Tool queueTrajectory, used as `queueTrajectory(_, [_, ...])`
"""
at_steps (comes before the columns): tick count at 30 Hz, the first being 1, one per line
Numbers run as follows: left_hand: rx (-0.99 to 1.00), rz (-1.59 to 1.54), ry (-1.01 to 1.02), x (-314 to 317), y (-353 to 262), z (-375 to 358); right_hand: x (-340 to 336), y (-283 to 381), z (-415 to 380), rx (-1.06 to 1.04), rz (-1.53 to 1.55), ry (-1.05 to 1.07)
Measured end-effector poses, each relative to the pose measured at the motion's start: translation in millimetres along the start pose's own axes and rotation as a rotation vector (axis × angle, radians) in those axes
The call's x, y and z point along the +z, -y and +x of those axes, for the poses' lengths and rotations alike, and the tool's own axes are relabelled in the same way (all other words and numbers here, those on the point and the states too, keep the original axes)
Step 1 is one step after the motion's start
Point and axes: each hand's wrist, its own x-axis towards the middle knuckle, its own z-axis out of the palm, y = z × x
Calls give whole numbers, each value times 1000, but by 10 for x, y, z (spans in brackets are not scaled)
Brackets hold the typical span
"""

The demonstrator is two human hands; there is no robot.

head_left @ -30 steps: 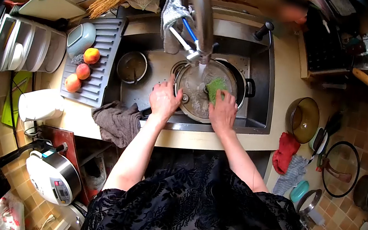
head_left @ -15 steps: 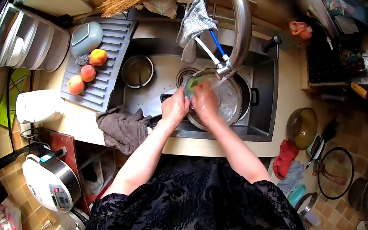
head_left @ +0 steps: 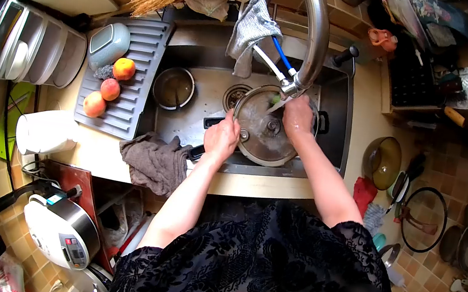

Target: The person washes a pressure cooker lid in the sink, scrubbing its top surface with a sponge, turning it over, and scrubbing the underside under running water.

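Note:
A round glass lid [head_left: 252, 139] with a steel rim and a centre knob lies tilted over a pan in the sink, under running water. My left hand [head_left: 223, 137] is closed on the lid's left rim. On the far right part of the lid, my right hand [head_left: 298, 118] is curled with its fingers pointing down. A bit of green scrubbing pad [head_left: 276, 99] shows beside those fingers; the rest is hidden. The pan's black side handle [head_left: 324, 122] sticks out to the right, and a dark handle [head_left: 211, 122] lies beside my left hand.
The steel faucet [head_left: 317, 39], with a grey cloth [head_left: 254, 27] on its hose, arches over the sink. A small pot [head_left: 173, 88] stands at the sink's left. Peaches [head_left: 110, 89] and a grey-blue dish [head_left: 109, 45] rest on the drainboard [head_left: 134, 97]. A brown towel [head_left: 155, 162] drapes the front edge.
My right hand has moved from the lid's left side to its far right side, with the green pad. The lid now shows more fully. My left hand stays at the left rim.

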Motion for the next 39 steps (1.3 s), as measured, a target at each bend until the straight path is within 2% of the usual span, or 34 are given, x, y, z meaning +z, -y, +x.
queueTrajectory(1, [-1, -6, -4, -2, 7, 17, -211, 88, -20, -49, -137, 4])
queueTrajectory(5, [22, -45, 27, -39, 19, 17, 41, 360, 93, 341, 170, -20])
queueTrajectory(7, [54, -57, 6, 4, 87, 18, 346, 484, -35, 164, 204, -129])
queueTrajectory(9, [41, -41, 30, -27, 73, 16, 203, 832, -79, 436, 641, 103])
queueTrajectory(11, [35, -27, 38, -23, 66, 20, 18, 1023, -216, 306, 636, 210])
queueTrajectory(13, [1, -28, 69, 8, 81, 32, -89, 1081, -397, -208, 178, 176])
queueTrajectory(16, [-36, 4, 70, 71, 67, 41, -48, 1074, -433, -288, 182, 159])
queueTrajectory(19, [-27, 54, 22, 43, 54, 17, 13, 902, -150, -395, -84, 211])
queueTrajectory(20, [-25, 63, 10, 59, 62, 9, 146, 773, -89, -452, -190, -9])
queueTrajectory(24, [-26, 63, -8, 81, 46, 9, -174, 409, 353, -567, -563, 306])
queueTrajectory(25, [-38, 64, 3, 79, 31, -2, -330, 369, 375, -612, -596, 334])
queueTrajectory(26, [-50, 65, 8, 60, 14, 5, -261, 167, 357, -662, -741, 235])
queueTrajectory(27, [-65, 66, 15, 46, 5, 3, -164, -70, 347, -645, -648, 145])
queueTrajectory(29, [-89, 61, 15, 52, -9, 8, -501, -70, 149, -579, -659, 271])
queueTrajectory(32, [-103, 43, -5, 66, -35, 13, -556, -94, -213, -341, -641, 332])
queueTrajectory(35, [-109, 43, -8, 56, -49, 6, -571, -82, -592, -291, -659, 352])
queueTrajectory(39, [-80, 11, -9, 63, -4, 18, -514, -212, -884, -322, -634, 245])
